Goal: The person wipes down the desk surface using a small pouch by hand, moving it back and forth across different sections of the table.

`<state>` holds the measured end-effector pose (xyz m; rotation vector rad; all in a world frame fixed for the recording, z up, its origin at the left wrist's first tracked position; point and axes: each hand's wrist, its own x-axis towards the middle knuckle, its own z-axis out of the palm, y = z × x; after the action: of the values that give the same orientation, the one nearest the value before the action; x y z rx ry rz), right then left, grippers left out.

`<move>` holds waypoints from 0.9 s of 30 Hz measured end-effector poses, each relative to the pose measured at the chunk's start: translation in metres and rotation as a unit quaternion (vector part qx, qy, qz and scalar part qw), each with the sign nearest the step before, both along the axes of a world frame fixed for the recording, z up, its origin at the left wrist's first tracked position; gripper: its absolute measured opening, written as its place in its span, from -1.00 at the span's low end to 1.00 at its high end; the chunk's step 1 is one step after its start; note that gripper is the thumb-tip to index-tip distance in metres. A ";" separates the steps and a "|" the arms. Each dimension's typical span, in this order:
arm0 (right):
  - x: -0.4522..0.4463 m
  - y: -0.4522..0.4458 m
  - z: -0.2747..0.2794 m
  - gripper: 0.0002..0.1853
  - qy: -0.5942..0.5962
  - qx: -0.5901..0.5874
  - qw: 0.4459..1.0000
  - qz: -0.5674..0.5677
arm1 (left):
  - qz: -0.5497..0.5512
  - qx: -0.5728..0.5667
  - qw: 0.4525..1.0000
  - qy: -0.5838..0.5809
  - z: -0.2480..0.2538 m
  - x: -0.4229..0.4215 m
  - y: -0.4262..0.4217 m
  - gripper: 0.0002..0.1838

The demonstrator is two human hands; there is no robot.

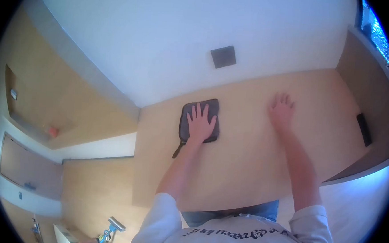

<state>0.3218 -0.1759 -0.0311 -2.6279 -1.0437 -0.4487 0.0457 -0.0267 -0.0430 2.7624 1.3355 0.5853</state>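
Observation:
A dark, flat, rounded-square case [185, 129] with a small strap at its lower left corner lies on the light wooden surface [240, 169]. My left hand [200, 125] rests flat on top of it with fingers spread, covering its middle. To the right, my right hand [283, 110] is over the bare wood, its fingers apart and slightly blurred, holding nothing. Whether it touches the surface is unclear.
A dark square plate [223, 57] is on the white wall behind the surface. A black strip [363, 130] sits at the right side. At the lower left are a blue-handled tool [116, 224] and a doorway-like panel [29, 165].

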 end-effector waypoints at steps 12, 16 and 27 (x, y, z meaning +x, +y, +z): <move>0.004 -0.001 -0.006 -0.44 -0.020 0.042 0.999 0.028 | 0.094 -0.014 0.995 -0.031 0.006 0.033 0.050 -0.32; 0.009 0.014 -0.021 -0.45 -0.043 0.036 0.998 0.021 | 0.076 -0.003 0.997 -0.008 -0.006 0.016 0.012 -0.32; 0.002 0.039 -0.044 -0.47 -0.038 0.028 0.999 0.026 | -0.067 -0.028 0.997 0.005 -0.023 -0.087 -0.180 -0.28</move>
<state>0.3237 -0.1374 -0.0752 -2.5467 -1.1044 -0.5616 -0.0410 -0.2071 -0.0657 2.7855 1.1377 0.5200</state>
